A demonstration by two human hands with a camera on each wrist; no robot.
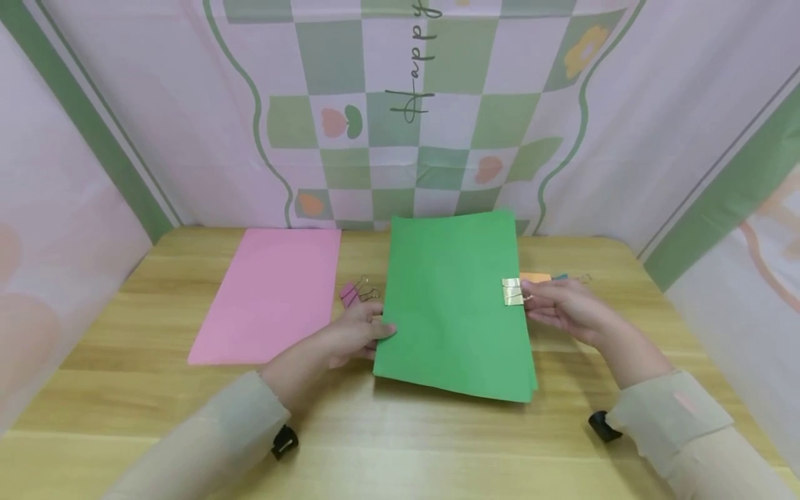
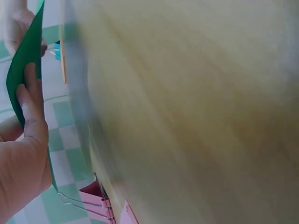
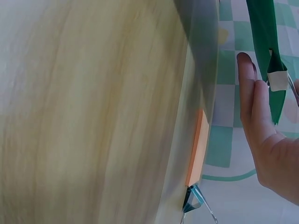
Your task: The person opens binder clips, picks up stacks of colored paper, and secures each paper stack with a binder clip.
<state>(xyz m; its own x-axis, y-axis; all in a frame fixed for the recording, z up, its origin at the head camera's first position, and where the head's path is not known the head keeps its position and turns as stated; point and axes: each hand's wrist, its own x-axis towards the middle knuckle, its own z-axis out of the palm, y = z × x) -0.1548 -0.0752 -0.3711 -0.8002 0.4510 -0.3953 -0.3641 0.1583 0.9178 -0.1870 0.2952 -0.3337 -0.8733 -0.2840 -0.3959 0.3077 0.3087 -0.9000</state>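
Note:
Green paper sheets (image 1: 453,305) are raised off the table in the head view, their lower right corners slightly out of line. My left hand (image 1: 351,335) grips their left edge, thumb on top and fingers underneath, as the left wrist view also shows. On the right edge sits a gold binder clip (image 1: 512,292). My right hand (image 1: 571,310) pinches this clip at its wire handles; in the right wrist view the thumb is mostly out of frame. A pink binder clip (image 1: 350,294) lies just beyond my left hand, partly hidden by it in the head view.
Pink paper (image 1: 275,292) lies flat on the wooden table (image 1: 375,451) at left. Behind my right hand are a flat orange block (image 3: 197,149) and a teal binder clip (image 3: 193,198) at its end. A patterned cloth (image 1: 450,125) hangs along the table's back edge.

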